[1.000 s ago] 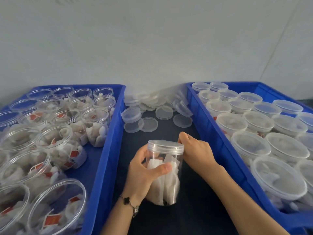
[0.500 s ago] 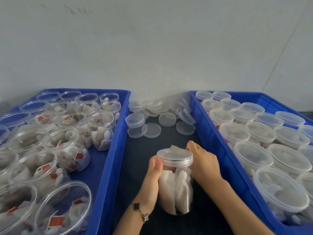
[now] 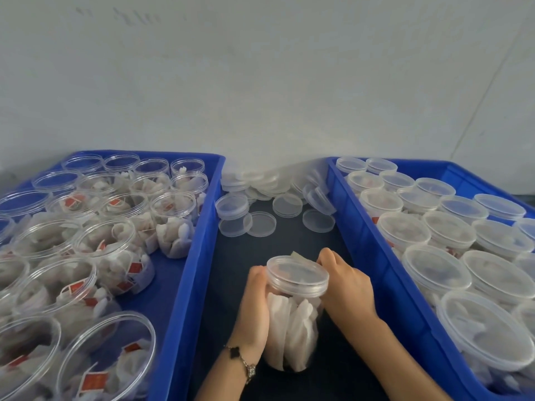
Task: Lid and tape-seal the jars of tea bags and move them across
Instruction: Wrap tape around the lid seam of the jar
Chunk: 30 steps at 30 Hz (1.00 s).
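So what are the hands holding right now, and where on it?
Both hold the lidded jar of tea bags: the left hand grips its side wall, and the right hand is curled round the lid rim.

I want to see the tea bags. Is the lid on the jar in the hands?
Yes, on. A clear lid caps the jar of tea bags that both hands hold. Whether it is taped, I cannot tell.

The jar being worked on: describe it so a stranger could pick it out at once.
Between the two blue crates runs a dark strip of table, with loose lids heaped at its far end. At the near end is a lidded jar of white tea bags, gripped by the left hand and the right hand. It is the only jar outside a crate.
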Motion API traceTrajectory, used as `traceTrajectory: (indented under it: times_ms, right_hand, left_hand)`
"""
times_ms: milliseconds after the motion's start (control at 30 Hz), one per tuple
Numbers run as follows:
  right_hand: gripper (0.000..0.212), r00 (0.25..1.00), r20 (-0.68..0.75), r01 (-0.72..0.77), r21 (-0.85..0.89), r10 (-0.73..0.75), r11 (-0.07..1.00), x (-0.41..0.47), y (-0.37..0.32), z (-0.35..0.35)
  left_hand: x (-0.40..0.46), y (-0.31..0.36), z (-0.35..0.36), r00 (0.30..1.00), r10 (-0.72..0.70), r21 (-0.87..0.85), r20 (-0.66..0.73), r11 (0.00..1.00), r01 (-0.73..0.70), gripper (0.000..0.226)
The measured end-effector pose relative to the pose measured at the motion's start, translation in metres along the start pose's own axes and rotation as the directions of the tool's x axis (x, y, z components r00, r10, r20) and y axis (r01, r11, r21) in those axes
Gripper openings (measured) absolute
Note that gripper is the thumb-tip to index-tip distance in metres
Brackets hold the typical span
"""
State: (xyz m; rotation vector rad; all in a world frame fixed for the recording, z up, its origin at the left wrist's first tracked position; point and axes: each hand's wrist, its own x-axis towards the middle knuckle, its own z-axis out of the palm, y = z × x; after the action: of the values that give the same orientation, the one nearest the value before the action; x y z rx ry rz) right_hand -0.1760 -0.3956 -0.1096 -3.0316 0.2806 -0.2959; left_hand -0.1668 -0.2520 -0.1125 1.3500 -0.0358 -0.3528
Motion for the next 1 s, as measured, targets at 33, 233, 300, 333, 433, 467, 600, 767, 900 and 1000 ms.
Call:
traceTrajectory:
  times_ms: [33, 233, 300, 333, 433, 467, 600, 767, 900, 1000]
  right_hand:
    - [0.013, 1.0, -0.004, 0.004, -0.004, -0.004, 1.0, -0.001, -0.001, 0.0]
    - [0.01, 0.998, -0.057, 0.001, -0.071, -0.005, 0.997, -0.004, -0.006, 0.003]
    - [0.009, 0.998, -0.057, -0.007, -0.09, 0.002, 0.996, -0.004, -0.009, 0.002]
    - [0.008, 0.998, -0.06, -0.014, -0.099, 0.008, 0.995, -0.004, -0.01, 0.002]
    - [0.009, 0.997, -0.066, -0.052, -0.105, 0.045, 0.993, -0.005, -0.014, 0.0]
    - [0.009, 0.996, -0.064, -0.065, -0.105, 0.058, 0.992, -0.006, -0.015, 0.0]
    - [0.015, 0.994, -0.063, -0.099, -0.121, 0.092, 0.988, -0.005, -0.021, -0.001]
    - [0.023, 0.991, -0.106, -0.095, -0.106, 0.084, 0.99, -0.011, -0.024, 0.002]
    - [0.024, 0.998, 0.048, 0.024, 0.153, -0.031, 0.988, -0.003, 0.005, -0.011]
    - [0.045, 0.958, 0.276, -0.029, 0.353, -0.074, 0.935, -0.002, 0.022, -0.02]
  left_hand:
    - [0.002, -0.007, -0.006, 1.0, 0.021, 0.025, 0.011, 0.999, -0.022, 0.048]
    - [0.019, -0.026, -0.015, 0.967, 0.19, 0.243, -0.172, 0.959, -0.145, 0.026]
    - [0.016, -0.022, -0.015, 0.902, 0.313, 0.267, -0.297, 0.934, -0.236, 0.022]
    - [0.015, -0.018, -0.015, 0.859, 0.383, 0.295, -0.34, 0.911, -0.289, 0.022]
    - [0.008, -0.011, -0.01, 0.79, 0.494, 0.424, -0.362, 0.843, -0.332, 0.021]
    - [0.004, -0.013, -0.008, 0.798, 0.484, 0.428, -0.36, 0.845, -0.32, 0.023]
    - [-0.004, -0.019, -0.002, 0.908, 0.392, 0.586, -0.15, 0.775, -0.238, 0.098]
    - [0.004, -0.02, -0.004, 0.9, 0.391, 0.541, -0.191, 0.807, -0.236, 0.109]
    - [0.017, -0.016, -0.015, 0.892, 0.413, 0.499, -0.184, 0.821, -0.277, 0.092]
    - [0.025, -0.014, -0.021, 0.912, 0.376, 0.474, -0.166, 0.841, -0.26, 0.087]
